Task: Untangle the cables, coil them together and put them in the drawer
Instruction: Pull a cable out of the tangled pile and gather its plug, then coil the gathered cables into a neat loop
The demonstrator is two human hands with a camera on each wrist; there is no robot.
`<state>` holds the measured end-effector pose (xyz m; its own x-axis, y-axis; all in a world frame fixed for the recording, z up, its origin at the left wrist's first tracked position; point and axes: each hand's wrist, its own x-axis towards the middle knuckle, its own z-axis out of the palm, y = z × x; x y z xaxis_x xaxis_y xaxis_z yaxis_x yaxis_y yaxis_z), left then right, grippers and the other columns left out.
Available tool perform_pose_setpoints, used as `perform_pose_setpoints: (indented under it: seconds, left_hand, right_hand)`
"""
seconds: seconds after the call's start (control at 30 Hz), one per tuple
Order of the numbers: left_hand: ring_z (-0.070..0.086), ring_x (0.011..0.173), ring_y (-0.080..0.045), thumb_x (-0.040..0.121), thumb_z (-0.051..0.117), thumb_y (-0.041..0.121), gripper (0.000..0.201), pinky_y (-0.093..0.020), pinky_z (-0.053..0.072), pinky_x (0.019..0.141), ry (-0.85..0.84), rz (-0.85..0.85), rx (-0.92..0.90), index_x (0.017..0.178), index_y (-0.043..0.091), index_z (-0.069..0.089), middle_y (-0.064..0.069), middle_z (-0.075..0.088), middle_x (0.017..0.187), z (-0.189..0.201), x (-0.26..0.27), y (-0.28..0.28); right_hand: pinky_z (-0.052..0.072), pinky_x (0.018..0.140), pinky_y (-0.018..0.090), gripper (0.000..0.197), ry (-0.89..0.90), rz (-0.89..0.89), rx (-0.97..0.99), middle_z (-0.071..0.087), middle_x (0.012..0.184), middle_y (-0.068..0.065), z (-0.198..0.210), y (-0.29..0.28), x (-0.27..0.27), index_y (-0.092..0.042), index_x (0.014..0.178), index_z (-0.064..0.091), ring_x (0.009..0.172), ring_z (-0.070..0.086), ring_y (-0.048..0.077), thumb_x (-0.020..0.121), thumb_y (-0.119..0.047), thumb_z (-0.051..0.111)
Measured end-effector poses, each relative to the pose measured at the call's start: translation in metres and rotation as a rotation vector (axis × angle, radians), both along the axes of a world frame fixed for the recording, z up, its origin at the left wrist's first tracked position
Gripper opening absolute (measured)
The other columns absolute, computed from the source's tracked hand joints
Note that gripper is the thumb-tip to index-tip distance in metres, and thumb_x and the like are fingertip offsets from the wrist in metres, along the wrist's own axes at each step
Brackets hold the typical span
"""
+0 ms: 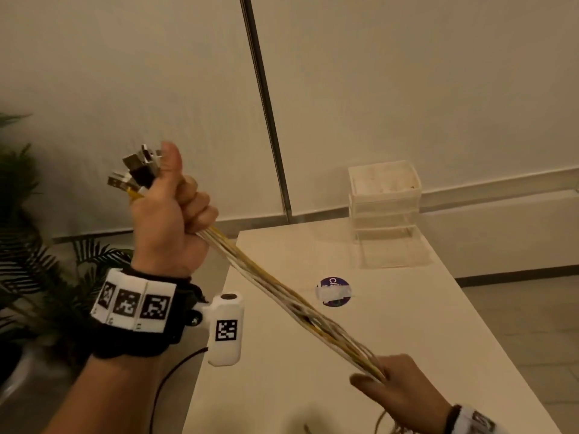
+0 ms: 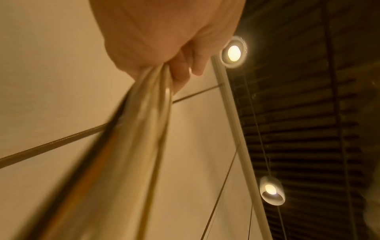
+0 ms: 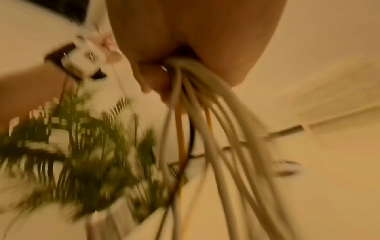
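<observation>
Clenched a bundle of white and yellow cables [image 1: 275, 286] in the raised left hand [image 1: 170, 214], fingers wrapped tight round the strands and thumb upright, with the metal plugs [image 1: 138, 170] fanned out above the fist at far left. Stretched the bundle taut, slanting down to the near right above the white table [image 1: 407, 339]. Closed the right hand [image 1: 404, 389] round the lower end, the strands splaying just before the fingers [image 3: 152, 76] and trailing loose below the wrist. Left standing at the table's far edge: a translucent drawer unit [image 1: 383, 211], well apart from the cables, its lowest drawer apparently drawn out toward the near side; contents too faint to tell. Lay flat between unit and bundle: a round purple sticker [image 1: 333, 292]. Seen at far left: a green plant [image 1: 28, 245].
</observation>
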<state>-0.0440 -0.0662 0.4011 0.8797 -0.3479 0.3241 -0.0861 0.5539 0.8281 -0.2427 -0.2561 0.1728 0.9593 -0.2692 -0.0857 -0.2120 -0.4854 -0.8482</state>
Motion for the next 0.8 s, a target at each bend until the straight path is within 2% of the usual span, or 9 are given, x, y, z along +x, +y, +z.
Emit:
perform_pose_setpoints:
  seconds: [0.17, 0.27, 0.33, 0.37, 0.43, 0.47, 0.57, 0.63, 0.8]
  left_hand:
    - [0.024, 0.035, -0.002, 0.089, 0.057, 0.040, 0.039, -0.017, 0.022, 0.033, -0.042, -0.156, 0.044, 0.058, 0.024, 0.039, 0.008, 0.030, 0.044, -0.027, -0.022, -0.009]
    - [0.025, 0.036, -0.003, 0.080, 0.070, 0.043, 0.040, -0.017, 0.023, 0.034, -0.066, -0.298, 0.069, 0.063, 0.022, 0.042, 0.010, 0.032, 0.047, -0.042, -0.036, -0.019]
    - [0.024, 0.037, -0.003, 0.083, 0.071, 0.040, 0.039, -0.018, 0.021, 0.035, -0.058, -0.355, 0.113, 0.062, 0.022, 0.043, 0.010, 0.030, 0.049, -0.045, -0.046, -0.025]
    - [0.023, 0.037, -0.004, 0.086, 0.068, 0.036, 0.038, -0.019, 0.019, 0.036, -0.050, -0.365, 0.138, 0.062, 0.021, 0.043, 0.008, 0.026, 0.050, -0.047, -0.051, -0.030]
    - [0.020, 0.037, -0.005, 0.088, 0.063, 0.031, 0.035, -0.021, 0.016, 0.038, -0.041, -0.365, 0.173, 0.062, 0.020, 0.041, 0.004, 0.020, 0.051, -0.052, -0.066, -0.044]
    - [0.019, 0.038, -0.006, 0.088, 0.062, 0.030, 0.034, -0.022, 0.015, 0.039, -0.046, -0.369, 0.176, 0.061, 0.020, 0.043, 0.003, 0.020, 0.051, -0.054, -0.073, -0.051]
    - [0.018, 0.041, -0.011, 0.085, 0.068, 0.031, 0.032, -0.027, 0.015, 0.042, -0.059, -0.303, 0.216, 0.059, 0.022, 0.051, 0.002, 0.023, 0.050, -0.055, -0.087, -0.058]
    - [0.022, 0.043, -0.014, 0.083, 0.072, 0.035, 0.037, -0.027, 0.022, 0.044, 0.011, -0.227, 0.233, 0.061, 0.019, 0.047, -0.001, 0.022, 0.053, -0.054, -0.086, -0.051]
    - [0.061, 0.067, -0.023, 0.078, 0.073, 0.033, 0.027, -0.038, 0.055, 0.072, 0.203, -0.217, 0.324, 0.080, 0.010, 0.060, -0.008, 0.055, 0.069, -0.073, -0.073, -0.016]
  right_hand:
    - [0.034, 0.058, 0.016, 0.038, 0.346, -0.030, 0.133, 0.050, 0.052, -0.007, -0.059, -0.017, -0.033, -0.020, 0.053, 0.050, 0.051, 0.048, -0.003, 0.066, -0.050, 0.070]
    - [0.037, 0.053, 0.016, 0.055, 0.241, 0.171, -0.053, 0.067, 0.066, 0.008, -0.100, -0.046, -0.024, -0.016, 0.054, 0.053, 0.042, 0.048, -0.004, 0.063, -0.066, 0.072]
    - [0.041, 0.054, 0.009, 0.028, 0.206, 0.210, 0.030, 0.073, 0.082, 0.002, -0.021, -0.018, -0.023, -0.015, 0.074, 0.062, 0.050, 0.054, -0.008, 0.083, -0.040, 0.070]
    - [0.044, 0.068, 0.007, 0.032, 0.104, 0.200, 0.108, 0.069, 0.100, -0.013, 0.026, -0.005, -0.020, -0.022, 0.101, 0.063, 0.075, 0.059, -0.013, 0.080, -0.044, 0.072]
    - [0.037, 0.098, 0.011, 0.086, -0.012, 0.203, 0.082, 0.047, 0.128, -0.036, 0.100, 0.010, -0.003, -0.042, 0.137, 0.035, 0.118, 0.044, -0.018, 0.064, -0.063, 0.076]
    - [0.039, 0.101, 0.017, 0.086, -0.076, 0.259, 0.051, 0.049, 0.130, -0.031, 0.117, 0.019, 0.004, -0.042, 0.136, 0.036, 0.120, 0.045, -0.014, 0.064, -0.060, 0.078]
    - [0.057, 0.074, 0.032, 0.008, -0.129, 0.281, 0.207, 0.070, 0.079, 0.002, 0.134, 0.051, 0.035, -0.014, 0.087, 0.066, 0.070, 0.066, 0.012, 0.083, -0.021, 0.068]
    - [0.043, 0.048, 0.029, 0.022, -0.102, 0.210, 0.362, 0.053, 0.051, 0.003, 0.133, 0.055, 0.039, -0.010, 0.068, 0.058, 0.043, 0.046, 0.016, 0.090, -0.011, 0.058]
    - [0.024, 0.043, 0.025, 0.025, 0.024, 0.215, 0.276, 0.035, 0.051, -0.002, 0.133, 0.047, 0.034, -0.016, 0.065, 0.045, 0.041, 0.027, 0.011, 0.089, -0.019, 0.054]
